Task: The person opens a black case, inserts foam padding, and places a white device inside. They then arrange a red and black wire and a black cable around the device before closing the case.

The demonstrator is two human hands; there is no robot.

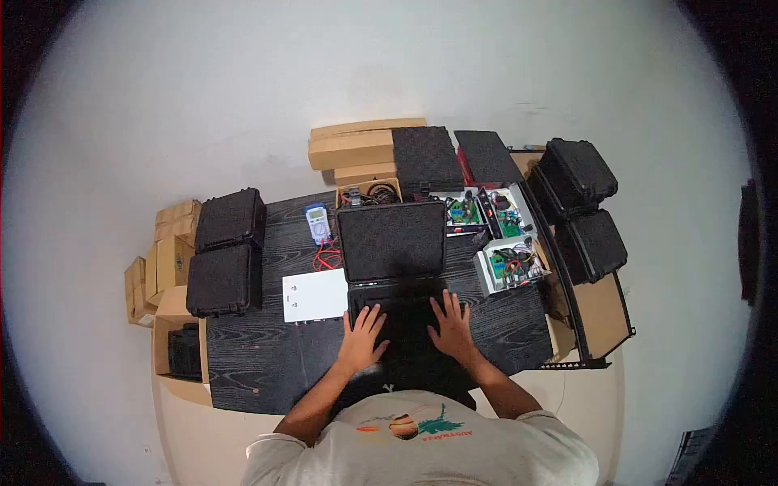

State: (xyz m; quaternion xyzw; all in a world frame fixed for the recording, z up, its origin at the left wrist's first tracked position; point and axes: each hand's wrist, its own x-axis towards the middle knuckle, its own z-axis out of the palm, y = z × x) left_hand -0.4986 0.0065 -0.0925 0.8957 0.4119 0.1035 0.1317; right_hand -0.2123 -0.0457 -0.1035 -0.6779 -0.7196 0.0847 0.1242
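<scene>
Standing open at the near centre of the dark wood-grain surface [267, 348], the black case [391, 243] has its lid raised on the far side and its base toward the person. Left hand [363, 338]: palm down, fingers spread, grasping nothing, at the left edge of the base. Right hand [450, 328]: palm down, fingers spread, grasping nothing, at the right edge of the base.

Left side: a white box [314, 296] lies just beside the case, leaving little clearance. A multimeter [318, 224] with red leads [327, 257] is farther back. Between the white box and the two closed cases [219, 279] at the left edge, a strip of wood grain provides lateral room, widening toward the near edge. Right side: wood grain extends from the right hand to the right edge, bounded on the far side by white enclosures [512, 266] with exposed circuit boards. Far side: a cardboard box of cables [381, 193] stands close behind the lid.
</scene>
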